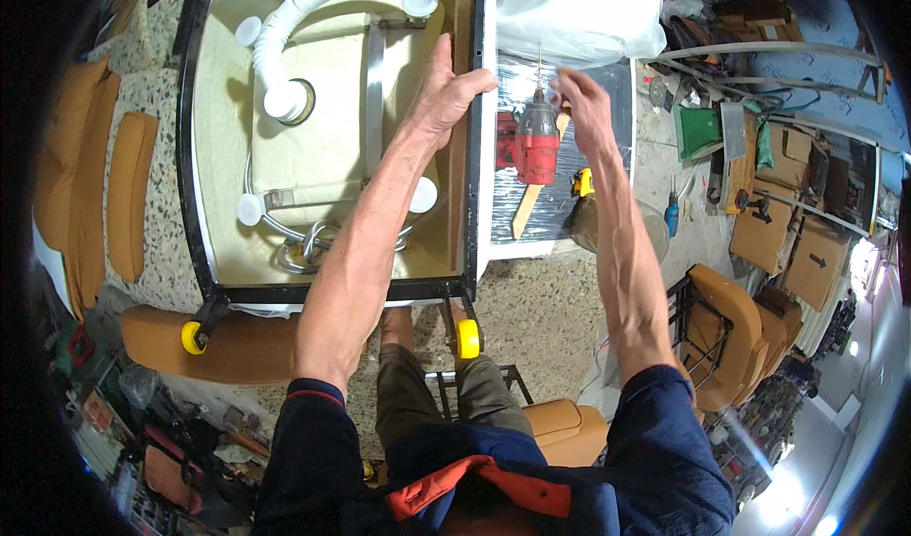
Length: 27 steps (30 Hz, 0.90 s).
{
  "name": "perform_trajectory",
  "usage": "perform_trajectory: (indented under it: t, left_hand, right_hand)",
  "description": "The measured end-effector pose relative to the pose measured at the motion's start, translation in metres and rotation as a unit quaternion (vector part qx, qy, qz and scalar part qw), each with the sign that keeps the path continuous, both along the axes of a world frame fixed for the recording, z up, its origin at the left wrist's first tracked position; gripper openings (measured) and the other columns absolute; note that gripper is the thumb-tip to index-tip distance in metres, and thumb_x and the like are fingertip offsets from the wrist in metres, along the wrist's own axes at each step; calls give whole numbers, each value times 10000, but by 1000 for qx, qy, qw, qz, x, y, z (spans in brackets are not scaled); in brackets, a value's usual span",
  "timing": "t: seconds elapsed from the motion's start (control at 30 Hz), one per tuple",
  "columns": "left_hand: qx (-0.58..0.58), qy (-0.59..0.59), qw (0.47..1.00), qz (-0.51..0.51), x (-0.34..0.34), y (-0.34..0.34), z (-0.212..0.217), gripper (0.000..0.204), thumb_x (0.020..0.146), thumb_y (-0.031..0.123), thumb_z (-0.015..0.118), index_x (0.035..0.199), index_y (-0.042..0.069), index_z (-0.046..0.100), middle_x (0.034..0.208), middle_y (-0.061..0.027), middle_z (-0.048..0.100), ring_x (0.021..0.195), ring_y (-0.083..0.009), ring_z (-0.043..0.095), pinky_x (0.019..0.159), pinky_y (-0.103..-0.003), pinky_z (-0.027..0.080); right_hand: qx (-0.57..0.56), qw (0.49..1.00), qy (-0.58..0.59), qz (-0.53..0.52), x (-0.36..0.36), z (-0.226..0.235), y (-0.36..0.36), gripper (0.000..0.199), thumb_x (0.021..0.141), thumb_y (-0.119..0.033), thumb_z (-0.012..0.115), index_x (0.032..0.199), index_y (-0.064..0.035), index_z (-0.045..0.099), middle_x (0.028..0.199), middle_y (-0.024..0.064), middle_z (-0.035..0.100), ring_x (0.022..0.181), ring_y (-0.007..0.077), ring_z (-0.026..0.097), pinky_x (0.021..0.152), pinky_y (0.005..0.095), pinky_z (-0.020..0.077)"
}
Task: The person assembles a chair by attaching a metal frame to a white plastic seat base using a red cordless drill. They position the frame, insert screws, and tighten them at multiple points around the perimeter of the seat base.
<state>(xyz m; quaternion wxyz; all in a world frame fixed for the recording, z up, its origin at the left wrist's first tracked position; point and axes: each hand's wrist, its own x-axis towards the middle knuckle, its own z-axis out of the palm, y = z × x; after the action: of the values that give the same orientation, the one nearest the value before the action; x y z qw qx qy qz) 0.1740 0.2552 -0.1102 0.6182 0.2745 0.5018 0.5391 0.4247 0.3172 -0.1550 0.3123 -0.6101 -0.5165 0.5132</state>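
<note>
A big cream shell [228, 157] in a black frame [474, 157] fills the upper left, open side up, standing on yellow wheels [467, 339]. Inside it a white ribbed hose [285, 24] curves down to a round port, with white round caps and thin tubes near the lower edge. Tan cushions [128, 194] lie on the speckled floor [541, 308] to the left and below. Right of the frame is a white-edged panel [560, 204] with a shiny silver face, and above it a bulging clear plastic bag [579, 9]. Brown cardboard boxes [764, 232] are stacked at the far right, one marked with a dark arrow; a green tray [699, 130] lies nearby, just beside them.

On the panel lies a red drill [531, 147], its bit pointing up, across a wooden stick [527, 209]. A small yellow and black tool [581, 183] lies just right of it.

The left hand [446, 90] grips the frame's right rail, thumb over the outer side, fingers curled narrow around it. The right hand [581, 100] hovers at the drill's top, fingers loosely bent and half open; whether it touches the drill cannot be told.
</note>
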Motion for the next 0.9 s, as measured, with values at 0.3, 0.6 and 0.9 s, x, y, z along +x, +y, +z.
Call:
perform_trajectory:
  t: [0.3, 0.6, 0.9]
  left_hand:
    - [34, -26, 999, 6, 1, -4, -4, 1022, 758, 200, 744, 1556, -36, 151, 1204, -175, 593, 1040, -199, 634, 930, -321, 533]
    - [77, -32, 996, 20, 1, 3, -19, 805, 758, 194, 763, 1435, -13, 379, 1160, -111, 621, 1036, -164, 620, 931, -318, 525]
    - [27, -15, 1000, 5, 2, 4, -40, 1133, 737, 196, 791, 1582, -66, 82, 1411, -234, 503, 1197, -217, 570, 1021, -335, 477]
  right_hand:
    - [141, 984, -99, 44, -25, -73, -152, 491, 820, -132, 810, 1258, -50, 602, 1067, 68, 694, 1018, 188, 636, 870, 381, 521]
    - [166, 980, -23, -106, -45, -79, -117, 212, 909, -130, 761, 1085, -48, 676, 918, 0, 693, 840, 113, 627, 780, 307, 517]
    - [74, 997, -18, -7, -7, 109, -133, 347, 884, -126, 718, 1200, -6, 639, 826, 20, 665, 742, 112, 630, 702, 286, 509]
